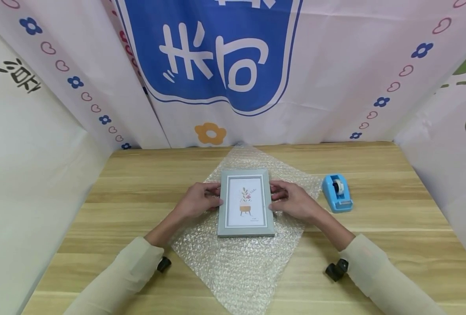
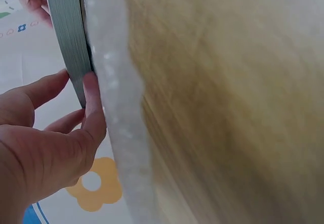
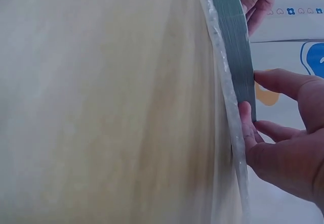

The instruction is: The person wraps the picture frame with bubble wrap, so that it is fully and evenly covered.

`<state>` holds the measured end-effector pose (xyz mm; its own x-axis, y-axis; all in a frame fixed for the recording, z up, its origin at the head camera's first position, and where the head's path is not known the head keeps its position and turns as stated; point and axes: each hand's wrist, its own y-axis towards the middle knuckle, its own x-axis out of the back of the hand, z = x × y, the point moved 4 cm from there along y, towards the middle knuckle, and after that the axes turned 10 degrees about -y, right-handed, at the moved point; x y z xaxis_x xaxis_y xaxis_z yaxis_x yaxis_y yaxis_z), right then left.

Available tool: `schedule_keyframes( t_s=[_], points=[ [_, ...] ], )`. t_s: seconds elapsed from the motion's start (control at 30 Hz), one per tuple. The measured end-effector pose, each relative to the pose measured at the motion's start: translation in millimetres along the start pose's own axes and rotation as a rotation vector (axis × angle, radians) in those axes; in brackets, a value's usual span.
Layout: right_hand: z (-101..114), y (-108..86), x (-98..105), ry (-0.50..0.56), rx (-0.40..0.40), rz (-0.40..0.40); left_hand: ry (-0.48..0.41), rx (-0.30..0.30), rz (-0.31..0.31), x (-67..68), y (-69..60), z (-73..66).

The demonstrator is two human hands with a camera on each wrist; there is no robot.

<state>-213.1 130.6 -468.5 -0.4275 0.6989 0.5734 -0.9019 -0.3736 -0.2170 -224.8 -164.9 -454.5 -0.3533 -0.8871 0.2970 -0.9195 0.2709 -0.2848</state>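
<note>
A pale grey-green picture frame with a potted-plant print lies face up over a sheet of bubble wrap, which is turned like a diamond. My left hand holds the frame's left side, thumb at the front edge and fingers toward the underside. On the opposite side my right hand grips it the same way. Both wrist views show the frame's side edge between thumb and fingers, with the bubble wrap close against the back. Some fingertips are hidden behind the frame.
A blue tape dispenser with a roll of tape stands on the wooden table, right of the bubble wrap. Behind the table hangs a printed white cloth, and white side walls rise at left and right.
</note>
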Motion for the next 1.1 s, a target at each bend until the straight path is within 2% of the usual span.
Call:
schedule_keyframes(
  t_s=[0.2, 0.4, 0.9, 1.1],
  points=[
    [-1.5, -0.6, 0.3, 0.033, 0.015, 0.012, 0.005, -0.007, -0.002, -0.1, 0.2, 1.6],
    [-0.6, -1.5, -0.4, 0.021, 0.017, 0.006, -0.019, 0.001, -0.001, -0.2, -0.4, 1.4],
    [-1.5, -1.8, 0.8, 0.03, -0.012, 0.002, 0.001, 0.012, 0.008, -1.9, 0.8, 2.3],
    [0.3, -1.4, 2.0, 0.017, -0.026, -0.006, -0.001, -0.003, 0.014, -1.0, 0.2, -0.9]
  ],
)
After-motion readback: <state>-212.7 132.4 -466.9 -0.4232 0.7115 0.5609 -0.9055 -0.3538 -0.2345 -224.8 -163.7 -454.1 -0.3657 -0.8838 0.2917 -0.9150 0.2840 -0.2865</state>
